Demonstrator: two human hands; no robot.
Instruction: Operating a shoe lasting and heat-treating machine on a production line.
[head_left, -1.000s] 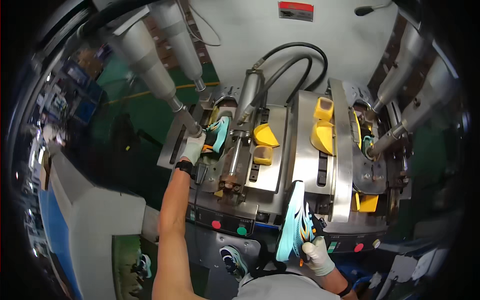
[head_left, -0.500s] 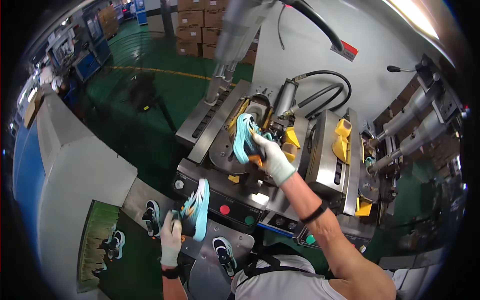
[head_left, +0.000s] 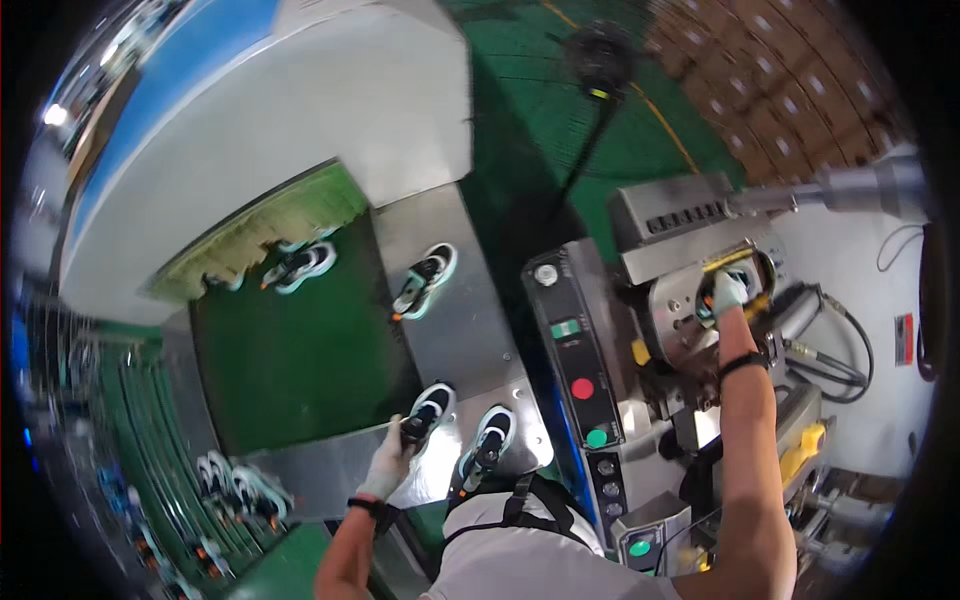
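My left hand (head_left: pixel 388 462), in a white glove, grips the heel end of a black-and-white sneaker with a pale turquoise sole (head_left: pixel 430 412). That sneaker rests on the metal ledge (head_left: pixel 350 470) at the edge of the green belt. Beside it, nearer my body, stands another such sneaker (head_left: pixel 489 445). My right hand (head_left: pixel 732 292), gloved too, reaches down into the round well of the press machine (head_left: pixel 672 292) at the right. Its fingers close on a turquoise sneaker (head_left: pixel 706 302), mostly hidden by the hand and the machine.
One sneaker (head_left: pixel 427 280) stands on the metal side plate; another (head_left: pixel 300 266) lies on the green belt (head_left: pixel 300 370) by a fringed curtain (head_left: pixel 270 235). Several shoes (head_left: pixel 240 485) sit on a rack at lower left. A button panel (head_left: pixel 580 350) fronts the press. Stacked cartons (head_left: pixel 780 90) stand behind.
My view has swung left. My left hand's sneaker has come down from mid-air onto the ledge. My right hand has lowered its sneaker from above the press into the well.
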